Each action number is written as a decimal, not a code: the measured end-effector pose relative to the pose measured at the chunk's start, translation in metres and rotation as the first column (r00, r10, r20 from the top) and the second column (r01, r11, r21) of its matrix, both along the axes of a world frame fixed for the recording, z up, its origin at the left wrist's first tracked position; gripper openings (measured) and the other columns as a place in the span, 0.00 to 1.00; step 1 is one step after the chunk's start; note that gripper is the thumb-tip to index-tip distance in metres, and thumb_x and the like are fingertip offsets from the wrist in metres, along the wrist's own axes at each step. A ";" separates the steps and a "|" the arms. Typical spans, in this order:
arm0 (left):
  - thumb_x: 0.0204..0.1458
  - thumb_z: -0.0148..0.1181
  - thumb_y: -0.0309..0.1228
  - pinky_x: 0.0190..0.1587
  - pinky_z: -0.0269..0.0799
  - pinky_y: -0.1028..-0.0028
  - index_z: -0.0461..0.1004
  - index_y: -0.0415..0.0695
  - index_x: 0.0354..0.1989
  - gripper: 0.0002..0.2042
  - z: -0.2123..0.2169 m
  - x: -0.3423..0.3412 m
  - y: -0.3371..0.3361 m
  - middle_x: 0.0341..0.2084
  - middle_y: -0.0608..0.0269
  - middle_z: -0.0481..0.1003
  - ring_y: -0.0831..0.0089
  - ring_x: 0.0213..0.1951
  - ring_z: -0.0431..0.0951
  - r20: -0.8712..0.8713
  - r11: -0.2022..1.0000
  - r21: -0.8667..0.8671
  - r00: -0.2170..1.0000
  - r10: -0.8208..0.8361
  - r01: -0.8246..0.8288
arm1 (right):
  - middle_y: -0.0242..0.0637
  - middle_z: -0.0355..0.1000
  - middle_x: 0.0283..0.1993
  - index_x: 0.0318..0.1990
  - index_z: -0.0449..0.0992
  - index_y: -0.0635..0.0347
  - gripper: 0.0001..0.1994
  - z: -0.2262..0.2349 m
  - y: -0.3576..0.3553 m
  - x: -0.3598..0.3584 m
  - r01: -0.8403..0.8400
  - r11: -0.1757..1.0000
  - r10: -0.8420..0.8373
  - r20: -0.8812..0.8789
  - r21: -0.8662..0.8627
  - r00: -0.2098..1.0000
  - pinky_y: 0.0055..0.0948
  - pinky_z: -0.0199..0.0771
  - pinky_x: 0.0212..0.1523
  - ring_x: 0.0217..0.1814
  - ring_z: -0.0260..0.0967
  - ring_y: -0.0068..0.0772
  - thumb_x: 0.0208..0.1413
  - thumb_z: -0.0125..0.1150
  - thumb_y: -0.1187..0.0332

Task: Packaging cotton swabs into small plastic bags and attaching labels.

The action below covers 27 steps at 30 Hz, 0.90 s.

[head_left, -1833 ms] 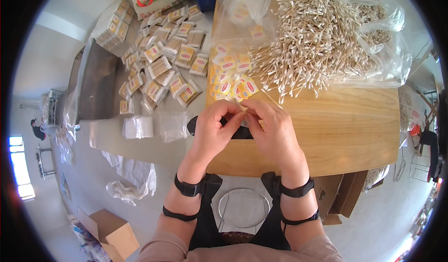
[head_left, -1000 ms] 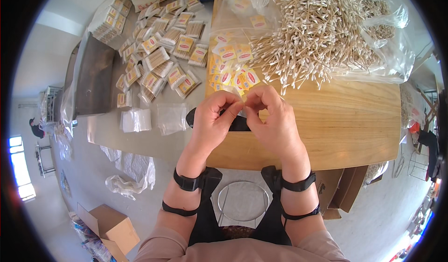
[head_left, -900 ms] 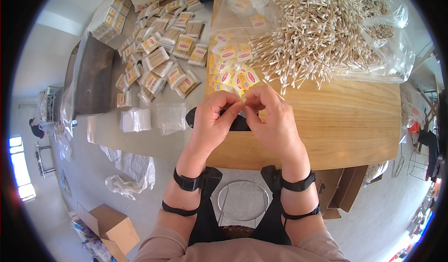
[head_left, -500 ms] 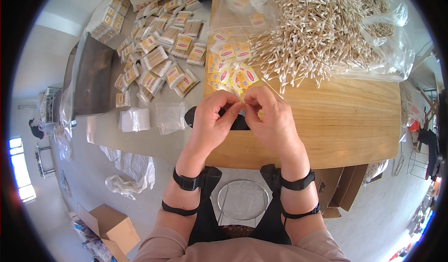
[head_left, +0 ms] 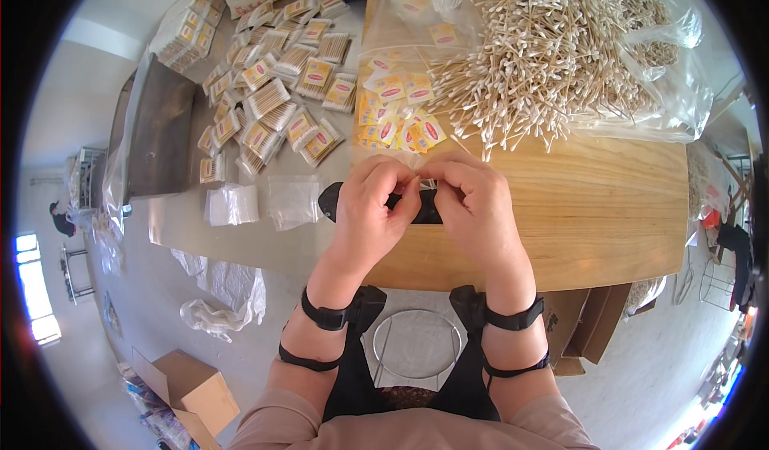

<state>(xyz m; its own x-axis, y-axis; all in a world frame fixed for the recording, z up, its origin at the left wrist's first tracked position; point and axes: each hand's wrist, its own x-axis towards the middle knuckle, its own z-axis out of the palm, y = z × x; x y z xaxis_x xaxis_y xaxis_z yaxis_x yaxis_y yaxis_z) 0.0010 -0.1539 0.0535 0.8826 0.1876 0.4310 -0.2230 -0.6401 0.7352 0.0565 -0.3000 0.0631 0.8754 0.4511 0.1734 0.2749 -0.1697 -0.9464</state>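
My left hand and my right hand meet at the near edge of the wooden board, fingertips pinched close together. Between them shows a bit of a small clear plastic bag, mostly hidden by the fingers. Under my hands lies a black object, largely covered. Just beyond the fingers are scattered yellow-and-white printed cards. A large heap of cotton swabs spreads over the board to the right, some reaching close to my right hand.
Many filled swab packets lie at the left, with stacked packets behind. Flat clear bags rest left of my left hand. A grey bin stands at the far left. An open cardboard box is on the floor.
My right hand has turned, and its fingers now bend over toward the left fingertips. Both hands have shifted slightly. The piles around them look the same.
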 end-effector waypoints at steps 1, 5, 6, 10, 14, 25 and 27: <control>0.43 0.64 0.16 0.26 0.70 0.68 0.70 0.39 0.27 0.08 0.000 0.000 -0.001 0.23 0.59 0.72 0.64 0.24 0.74 -0.002 1.000 -0.013 1.000 0.002 -0.002 | 0.44 0.76 0.34 0.36 0.80 0.66 0.12 -0.002 0.000 0.000 -0.006 1.000 0.006 0.021 0.011 1.000 0.36 0.75 0.34 0.33 0.74 0.48 0.45 0.53 0.83; 0.43 0.64 0.16 0.26 0.70 0.69 0.70 0.39 0.27 0.09 0.000 0.000 -0.001 0.23 0.59 0.72 0.63 0.25 0.74 0.036 1.000 0.019 0.999 0.006 -0.006 | 0.47 0.77 0.38 0.38 0.79 0.65 0.13 -0.010 -0.002 -0.001 -0.102 0.994 0.103 -0.055 0.033 0.993 0.38 0.74 0.36 0.35 0.74 0.52 0.47 0.51 0.82; 0.43 0.64 0.16 0.26 0.70 0.69 0.70 0.39 0.27 0.09 0.000 0.000 -0.001 0.23 0.59 0.72 0.63 0.25 0.74 0.036 1.000 0.019 0.999 0.006 -0.006 | 0.47 0.77 0.38 0.38 0.79 0.65 0.13 -0.009 -0.003 -0.001 -0.101 0.994 0.103 -0.055 0.032 0.993 0.38 0.74 0.36 0.35 0.74 0.52 0.47 0.51 0.82; 0.43 0.64 0.15 0.29 0.72 0.69 0.70 0.39 0.29 0.09 0.001 -0.002 -0.001 0.24 0.58 0.72 0.62 0.26 0.75 0.030 0.998 0.008 0.998 -0.057 0.057 | 0.45 0.77 0.36 0.43 0.79 0.63 0.15 -0.012 -0.005 0.001 -0.233 0.972 0.226 -0.231 -0.005 0.946 0.34 0.74 0.35 0.31 0.72 0.50 0.48 0.49 0.81; 0.41 0.63 0.14 0.36 0.73 0.67 0.70 0.40 0.35 0.14 0.005 0.003 0.015 0.33 0.56 0.75 0.60 0.33 0.76 0.187 0.991 0.131 0.980 -0.067 0.042 | 0.33 0.75 0.32 0.50 0.79 0.64 0.20 0.009 -0.006 0.003 -0.170 0.972 0.233 -0.541 0.165 0.808 0.24 0.71 0.28 0.23 0.71 0.27 0.51 0.47 0.81; 0.33 0.66 0.18 0.58 0.65 0.57 0.63 0.46 0.62 0.40 -0.005 -0.009 0.020 0.48 0.53 0.71 0.52 0.51 0.72 -0.066 0.901 0.433 0.996 0.065 -0.031 | 0.31 0.74 0.27 0.49 0.79 0.67 0.17 0.002 -0.019 0.012 -0.200 0.929 0.364 -0.669 0.312 0.648 0.19 0.68 0.25 0.22 0.68 0.17 0.54 0.48 0.79; 0.35 0.61 0.17 0.57 0.65 0.59 0.63 0.45 0.61 0.36 -0.007 -0.011 0.034 0.45 0.54 0.71 0.54 0.49 0.72 -0.001 0.864 0.492 0.993 0.120 -0.104 | 0.30 0.74 0.27 0.48 0.79 0.67 0.15 -0.003 -0.024 0.015 -0.157 0.941 0.328 -0.703 0.299 0.631 0.18 0.68 0.25 0.23 0.68 0.17 0.56 0.50 0.78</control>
